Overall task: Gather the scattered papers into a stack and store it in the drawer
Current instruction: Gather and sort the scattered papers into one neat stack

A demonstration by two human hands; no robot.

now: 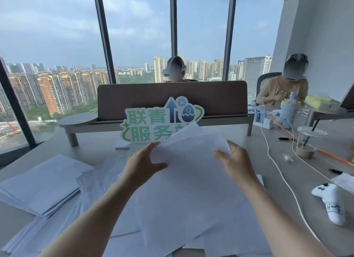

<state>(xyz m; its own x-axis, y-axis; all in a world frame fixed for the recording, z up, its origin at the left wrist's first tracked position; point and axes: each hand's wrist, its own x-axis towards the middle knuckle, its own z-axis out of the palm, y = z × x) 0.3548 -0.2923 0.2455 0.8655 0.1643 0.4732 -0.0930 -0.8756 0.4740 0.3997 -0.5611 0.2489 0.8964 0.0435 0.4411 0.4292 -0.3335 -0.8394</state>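
White papers lie spread over the desk in front of me, several overlapping loosely. My left hand grips the left edge of a few raised sheets, thumb on top. My right hand pinches their right edge near the far corner. The held sheets tilt up toward the sign. A tidier stack of papers rests at the left, with more loose sheets fanned under it toward the near edge. No drawer is in view.
A green and white cut-out sign stands just beyond the papers, before a brown desk divider. To the right are a plastic cup, white cable, orange cable, pens and a white controller. Two people sit beyond.
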